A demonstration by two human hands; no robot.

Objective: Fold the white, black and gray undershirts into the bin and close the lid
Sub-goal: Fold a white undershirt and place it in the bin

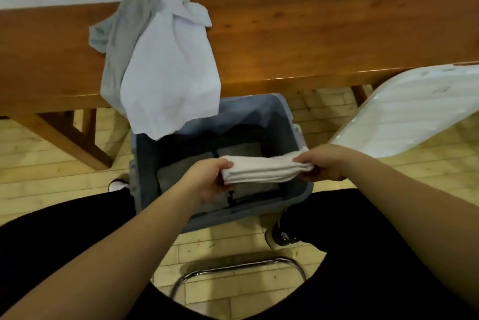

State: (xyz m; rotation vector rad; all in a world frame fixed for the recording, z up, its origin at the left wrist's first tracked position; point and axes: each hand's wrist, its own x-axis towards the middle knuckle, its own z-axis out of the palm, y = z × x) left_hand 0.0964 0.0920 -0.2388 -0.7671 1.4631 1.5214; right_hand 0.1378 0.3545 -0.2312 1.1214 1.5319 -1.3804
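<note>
Two hands, left (pixel 211 178) and right (pixel 320 164), are gripping the ends of a folded white shirt (pixel 261 170) over the open bin (pixel 298 195), where gray folds are lying already; we are leaving two shirts (pixel 166 73) on the far surface (pixel 311 42) and the lid (pixel 412 109) off at right.

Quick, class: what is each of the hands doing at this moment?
Left hand: grips the left end of the folded white undershirt above the bin.
Right hand: grips the undershirt's right end.
</note>
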